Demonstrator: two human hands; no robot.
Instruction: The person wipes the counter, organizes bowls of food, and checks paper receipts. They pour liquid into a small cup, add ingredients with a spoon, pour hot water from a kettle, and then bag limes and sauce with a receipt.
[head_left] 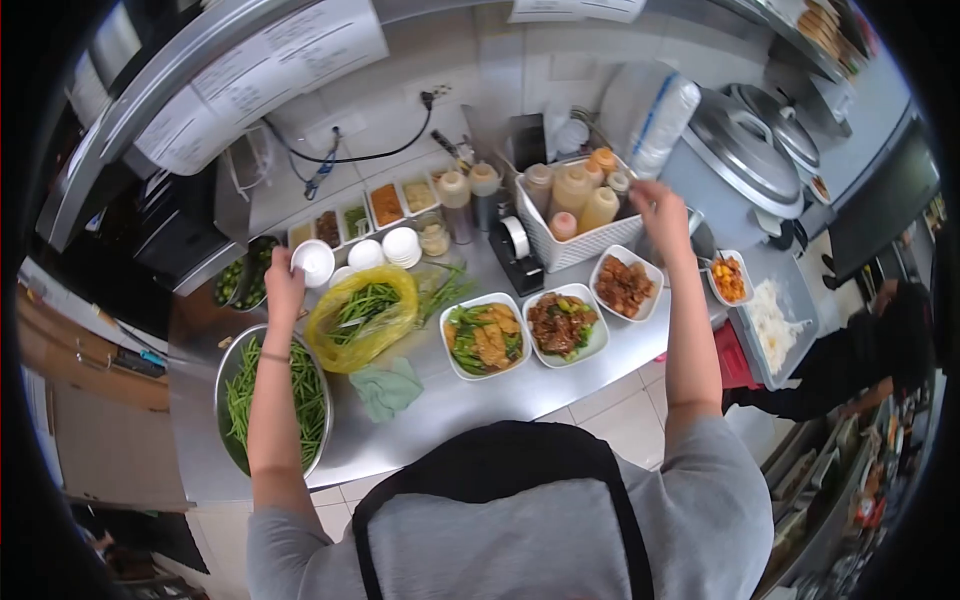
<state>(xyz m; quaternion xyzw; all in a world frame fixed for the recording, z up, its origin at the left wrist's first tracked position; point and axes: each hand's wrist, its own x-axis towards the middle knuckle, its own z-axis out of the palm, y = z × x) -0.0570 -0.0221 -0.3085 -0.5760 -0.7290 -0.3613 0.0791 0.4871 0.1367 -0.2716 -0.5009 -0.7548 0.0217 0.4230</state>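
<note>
My left hand (284, 286) is at the back left of the steel counter, its fingers closed at the edge of a white round lid (314, 262). Stacks of similar white lids (402, 247) stand just right of it. Below my left forearm is a metal bowl (322, 440) of green beans (240, 385). My right hand (660, 212) is at the right end of a white basket (575, 250) filled with squeeze bottles (598, 212). Its fingers are curled together beside the bottles; I cannot tell what they hold.
A yellow bag (395, 340) of green beans and a green cloth (386, 388) lie mid-counter. Three white bowls of food (487, 340) line the front edge. A tape dispenser (516, 255) stands behind them. A large lidded pot (740, 150) is at right. Another person (850, 360) stands far right.
</note>
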